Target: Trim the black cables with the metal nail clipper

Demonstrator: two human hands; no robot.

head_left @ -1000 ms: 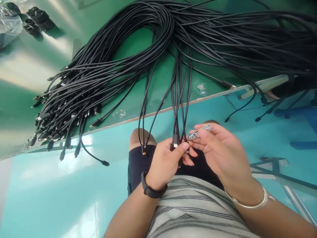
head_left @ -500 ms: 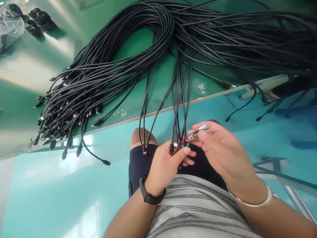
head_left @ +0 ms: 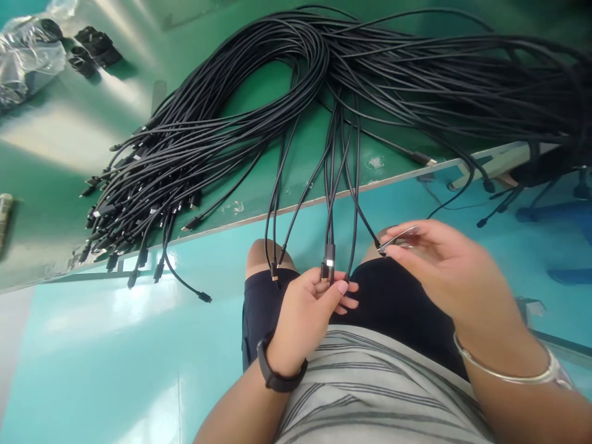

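My left hand is closed round the ends of several black cables that hang from the table edge. One USB-type plug with a bright metal tip sticks up above its fingers. My right hand grips a silver nail clipper between thumb and fingers. At the clipper's jaws is the end of another black cable, which slants out from the bunch; whether the jaws are closed on it I cannot tell. More cable ends dangle to the left of my left hand, over my knee.
A large looped bundle of black cables covers much of the green table. Its plug ends crowd the left side, some overhanging the edge. Coiled black items and a clear plastic bag are at the back left. Further cables hang off on the right.
My right hand with the nail clipper has moved right, away from my left hand, and one cable end has swung right with it. My left hand stays round its cables.
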